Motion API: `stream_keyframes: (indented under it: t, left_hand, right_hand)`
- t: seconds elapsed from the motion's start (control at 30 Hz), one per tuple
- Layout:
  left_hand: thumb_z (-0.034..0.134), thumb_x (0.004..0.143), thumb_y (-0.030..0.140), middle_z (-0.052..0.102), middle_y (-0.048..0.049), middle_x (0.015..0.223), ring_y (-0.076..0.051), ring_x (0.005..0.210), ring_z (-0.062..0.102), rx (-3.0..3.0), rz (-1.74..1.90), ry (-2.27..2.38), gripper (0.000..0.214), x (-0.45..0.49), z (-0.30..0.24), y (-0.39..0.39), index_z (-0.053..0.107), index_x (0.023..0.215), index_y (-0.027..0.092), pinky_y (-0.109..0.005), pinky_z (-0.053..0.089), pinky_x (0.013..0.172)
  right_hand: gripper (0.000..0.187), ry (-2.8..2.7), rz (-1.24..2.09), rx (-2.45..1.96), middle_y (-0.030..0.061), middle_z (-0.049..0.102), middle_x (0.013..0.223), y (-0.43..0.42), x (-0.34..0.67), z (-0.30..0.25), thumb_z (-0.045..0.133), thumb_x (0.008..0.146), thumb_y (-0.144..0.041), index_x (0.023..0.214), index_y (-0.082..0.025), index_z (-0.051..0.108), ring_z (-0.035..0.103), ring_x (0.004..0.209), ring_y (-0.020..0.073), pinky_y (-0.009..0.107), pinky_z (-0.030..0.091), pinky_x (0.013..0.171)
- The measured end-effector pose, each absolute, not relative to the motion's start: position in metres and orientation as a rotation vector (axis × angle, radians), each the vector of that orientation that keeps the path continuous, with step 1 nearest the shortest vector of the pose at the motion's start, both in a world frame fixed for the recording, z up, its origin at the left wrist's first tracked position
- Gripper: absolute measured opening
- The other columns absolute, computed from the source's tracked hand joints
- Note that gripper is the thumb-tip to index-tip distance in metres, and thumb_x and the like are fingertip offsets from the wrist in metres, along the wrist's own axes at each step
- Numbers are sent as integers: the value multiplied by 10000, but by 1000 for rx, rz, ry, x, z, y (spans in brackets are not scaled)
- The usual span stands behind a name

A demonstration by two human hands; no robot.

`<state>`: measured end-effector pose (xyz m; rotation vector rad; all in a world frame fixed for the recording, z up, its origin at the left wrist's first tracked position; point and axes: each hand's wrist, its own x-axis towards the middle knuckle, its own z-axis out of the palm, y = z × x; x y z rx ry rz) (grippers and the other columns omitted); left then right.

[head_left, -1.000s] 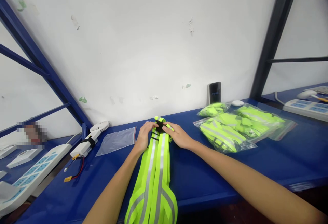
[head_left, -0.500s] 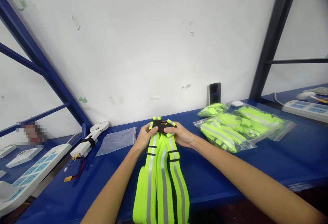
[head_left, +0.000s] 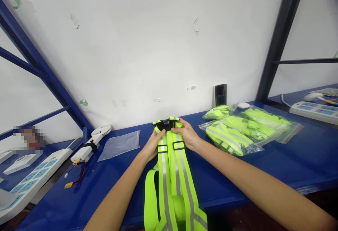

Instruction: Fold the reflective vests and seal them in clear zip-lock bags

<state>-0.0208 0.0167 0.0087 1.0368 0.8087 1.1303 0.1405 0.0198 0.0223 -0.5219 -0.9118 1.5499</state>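
Note:
A neon yellow reflective harness [head_left: 164, 174] with grey stripes and black sliders hangs from both hands, its straps running down over the front of the table. My left hand [head_left: 153, 143] is closed on its upper left end, thumb on the strap beside a black piece [head_left: 164, 124]. On the other side, my right hand [head_left: 187, 134] grips the upper right end, thumb resting at the black piece's edge. Both hands' fingertips are hidden behind the straps. An unfilled clear zip bag [head_left: 120, 145] lies to the left of my left hand.
Bagged neon harnesses [head_left: 237, 132] lie at the right on the blue table [head_left: 224, 181]. Behind them stand a dark-screened device [head_left: 220, 95] and a white round object [head_left: 243, 105]. At the left are a small fan [head_left: 101, 130], a white pack with wires [head_left: 86, 150] and a power strip [head_left: 37, 180].
The black piece at the top has parted in the middle, with its two sides now spread. Straps have shifted slightly right and turned, showing a cross strap low down.

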Motion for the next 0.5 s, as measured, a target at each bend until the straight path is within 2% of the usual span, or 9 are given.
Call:
stream_keyframes:
  t: [0.1, 0.2, 0.3, 0.4, 0.5]
  left_hand:
    - [647, 827, 413, 674, -93, 1159, -271, 1011, 664, 966, 1132, 761, 506, -20, 12, 16, 515, 1268, 204, -404, 502, 916]
    - [572, 826, 383, 691, -97, 1120, -294, 1008, 659, 917, 1047, 712, 448, -22, 16, 14, 571, 1214, 160, -421, 500, 904]
    - [546, 787, 294, 689, -85, 1124, -297, 1018, 651, 904, 1005, 701, 453, -21, 16, 11, 569, 1219, 161, -435, 481, 920]
    - [577, 780, 247, 667, -58, 1174, -276, 1064, 629, 944, 1050, 655, 501, -16, 14, 7, 516, 1276, 206, -426, 444, 970]
    - [632, 770, 226, 641, -40, 1217, -266, 1111, 601, 978, 1104, 624, 564, -10, 12, 4, 466, 1309, 245, -421, 414, 1001]
  right_hand:
    - [401, -908, 1525, -550, -6, 715, 794, 22, 141, 21, 714, 525, -119, 914, -202, 664, 643, 662, 178, 282, 478, 620]
    - [360, -929, 1478, -588, 10, 711, 807, 26, 143, 21, 681, 553, -133, 909, -186, 678, 637, 691, 181, 280, 474, 638]
    - [507, -933, 1408, -600, 14, 703, 970, 26, 143, 22, 656, 604, -162, 1106, -235, 637, 647, 824, 203, 305, 491, 721]
    - [693, -950, 1321, -618, -16, 622, 1204, 23, 140, 20, 616, 675, -194, 1335, -336, 459, 598, 1054, 201, 324, 467, 886]
    - [703, -1025, 1273, -669, -20, 586, 1227, 21, 135, 14, 541, 719, -191, 1384, -339, 371, 554, 1120, 182, 334, 406, 992]
